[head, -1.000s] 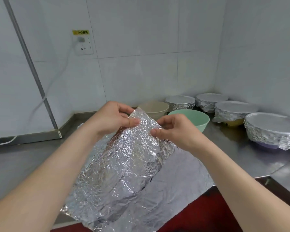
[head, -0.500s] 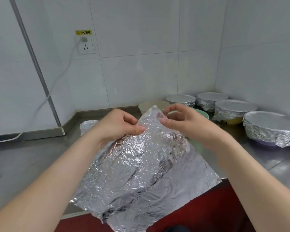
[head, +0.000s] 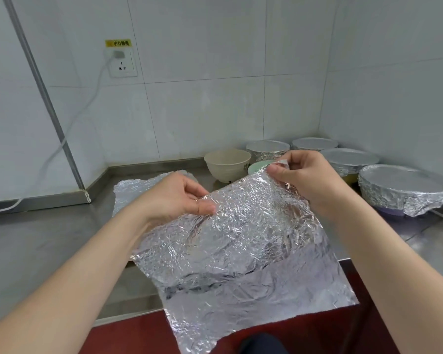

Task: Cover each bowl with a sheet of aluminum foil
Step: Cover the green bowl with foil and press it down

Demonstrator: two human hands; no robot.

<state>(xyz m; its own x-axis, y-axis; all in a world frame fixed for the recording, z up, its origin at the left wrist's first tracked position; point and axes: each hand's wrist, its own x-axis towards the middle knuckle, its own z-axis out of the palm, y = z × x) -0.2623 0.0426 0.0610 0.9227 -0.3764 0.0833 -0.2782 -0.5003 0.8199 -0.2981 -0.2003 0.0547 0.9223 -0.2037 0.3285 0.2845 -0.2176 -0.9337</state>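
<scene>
Over the steel counter, left hand and right hand pinch the twelve-o'clock edge of a foil sheet, likely flimsy and easily torn.

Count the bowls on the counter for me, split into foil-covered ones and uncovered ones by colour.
Foil-covered bowls: 4
Uncovered cream bowl: 1
Uncovered green bowl, mostly hidden behind the held foil: 1
Total: 6 bowls

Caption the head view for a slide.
Left hand and right hand pinch a crinkled foil sheet near uncovered beige bowl and green bowl.
</scene>
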